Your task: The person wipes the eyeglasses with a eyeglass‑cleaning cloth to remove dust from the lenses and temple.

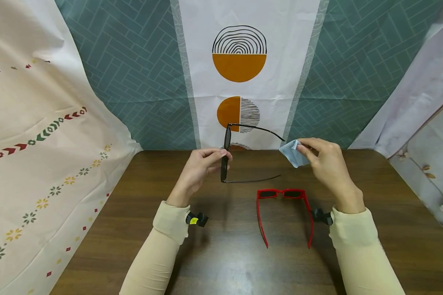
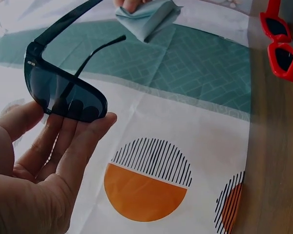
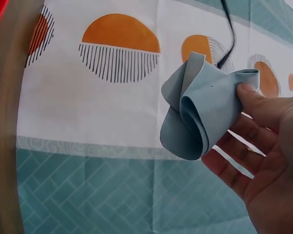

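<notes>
Black sunglasses (image 1: 227, 138) are held up above the table by my left hand (image 1: 201, 170), which pinches the frame near its middle. Their temples are unfolded and point right. In the left wrist view the thumb and fingers grip the lower edge of a dark lens (image 2: 63, 92). My right hand (image 1: 326, 164) pinches a folded light blue cloth (image 1: 294, 153) close to the tip of the upper temple. The right wrist view shows the cloth (image 3: 200, 107) bunched between thumb and fingers. Red sunglasses (image 1: 281, 193) lie on the table between the forearms, temples spread towards me.
The brown wooden table (image 1: 114, 229) ends at a patterned cloth backdrop (image 1: 140, 73) behind the hands. A cream patterned cloth (image 1: 59, 164) hangs along the left side. Floral fabric (image 1: 433, 172) borders the right edge.
</notes>
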A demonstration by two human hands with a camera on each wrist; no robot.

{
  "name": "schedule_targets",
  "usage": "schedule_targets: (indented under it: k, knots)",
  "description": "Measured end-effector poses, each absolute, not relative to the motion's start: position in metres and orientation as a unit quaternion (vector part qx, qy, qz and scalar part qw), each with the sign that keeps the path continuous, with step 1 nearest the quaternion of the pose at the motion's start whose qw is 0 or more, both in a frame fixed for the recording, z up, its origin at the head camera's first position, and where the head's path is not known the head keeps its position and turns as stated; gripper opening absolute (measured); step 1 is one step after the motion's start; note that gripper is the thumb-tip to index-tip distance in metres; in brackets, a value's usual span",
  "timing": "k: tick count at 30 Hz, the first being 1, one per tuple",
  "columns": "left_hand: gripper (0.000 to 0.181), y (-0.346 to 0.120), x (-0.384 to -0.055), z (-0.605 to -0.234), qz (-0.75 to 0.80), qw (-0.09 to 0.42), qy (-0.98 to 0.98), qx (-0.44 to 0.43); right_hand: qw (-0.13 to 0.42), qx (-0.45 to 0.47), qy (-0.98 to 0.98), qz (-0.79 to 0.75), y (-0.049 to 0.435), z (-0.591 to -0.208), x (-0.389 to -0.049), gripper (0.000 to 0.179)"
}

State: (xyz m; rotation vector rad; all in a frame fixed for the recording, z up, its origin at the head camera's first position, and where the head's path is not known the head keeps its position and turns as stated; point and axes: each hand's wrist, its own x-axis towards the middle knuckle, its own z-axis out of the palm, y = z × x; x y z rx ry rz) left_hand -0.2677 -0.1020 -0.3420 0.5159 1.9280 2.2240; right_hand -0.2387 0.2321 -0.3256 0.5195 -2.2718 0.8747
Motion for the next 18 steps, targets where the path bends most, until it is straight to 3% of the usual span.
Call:
schedule_targets:
  k: [18]
  knots:
    - [0.021, -0.091, -0.266, -0.348, 0.727, 0.077, 0.657, 0.183, 0.205, 0.315, -0.876, 0.301, 0.198, -0.320, -0.222, 0.018]
